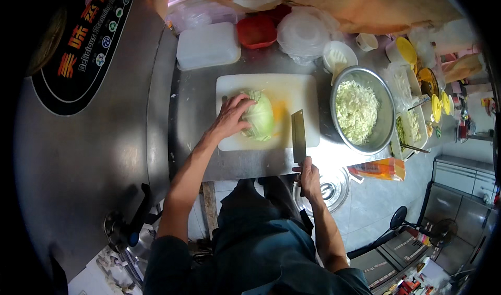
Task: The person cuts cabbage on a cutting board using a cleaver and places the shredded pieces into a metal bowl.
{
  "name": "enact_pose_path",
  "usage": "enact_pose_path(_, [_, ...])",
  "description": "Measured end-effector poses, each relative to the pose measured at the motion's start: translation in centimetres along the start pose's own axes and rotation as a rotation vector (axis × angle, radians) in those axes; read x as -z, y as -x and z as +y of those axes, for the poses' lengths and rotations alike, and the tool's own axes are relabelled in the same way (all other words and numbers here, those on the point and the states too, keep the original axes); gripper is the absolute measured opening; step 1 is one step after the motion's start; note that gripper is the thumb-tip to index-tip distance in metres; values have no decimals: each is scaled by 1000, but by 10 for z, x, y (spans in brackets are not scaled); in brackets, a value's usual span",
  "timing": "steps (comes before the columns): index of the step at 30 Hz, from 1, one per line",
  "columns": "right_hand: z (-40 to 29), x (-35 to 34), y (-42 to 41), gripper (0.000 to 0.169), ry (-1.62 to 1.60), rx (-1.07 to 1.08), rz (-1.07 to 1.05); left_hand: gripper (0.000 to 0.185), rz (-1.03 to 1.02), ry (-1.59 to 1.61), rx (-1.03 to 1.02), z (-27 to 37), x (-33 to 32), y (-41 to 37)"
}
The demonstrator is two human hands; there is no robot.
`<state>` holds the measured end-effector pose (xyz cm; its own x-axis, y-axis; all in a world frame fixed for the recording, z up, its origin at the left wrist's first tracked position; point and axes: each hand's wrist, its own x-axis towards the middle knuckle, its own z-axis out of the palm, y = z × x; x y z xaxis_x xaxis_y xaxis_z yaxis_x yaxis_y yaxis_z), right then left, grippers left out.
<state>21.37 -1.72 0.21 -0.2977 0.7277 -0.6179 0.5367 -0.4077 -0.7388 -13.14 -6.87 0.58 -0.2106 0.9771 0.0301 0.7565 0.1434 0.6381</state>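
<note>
A pale green cabbage (261, 117) lies on a white cutting board (305, 84). My left hand (231, 115) rests on the cabbage's left side with its fingers spread over the leaves. In my right hand (310, 177) is the handle of a cleaver (299, 136), its broad blade pointing away from me above the board's right edge, apart from the cabbage. Orange stains mark the board between cabbage and blade. To the right, a large metal bowl (385, 138) holds a heap of shredded cabbage (357, 113).
A white plastic container (208, 46), a red container (256, 31) and a plastic-wrapped stack of bowls (303, 32) stand behind the board. Trays of cut vegetables (420, 138) sit beyond the bowl. A round metal lid (338, 193) lies below the counter's front edge. Left is a metal steamer surface (113, 146).
</note>
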Motion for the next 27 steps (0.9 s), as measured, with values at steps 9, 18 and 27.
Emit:
enact_pose_path(9, [-87,-4,16,62,462,341,-4,63,193,9,-57,-11,-30,15])
enact_pose_path(18, [-132,-56,21,53,626,305,-42,30,295,-140,-221,-26,-50,-15])
enact_pose_path(27, [-136,-65,-1,46,700,399,-65,33,464,66,-241,-50,-99,-26])
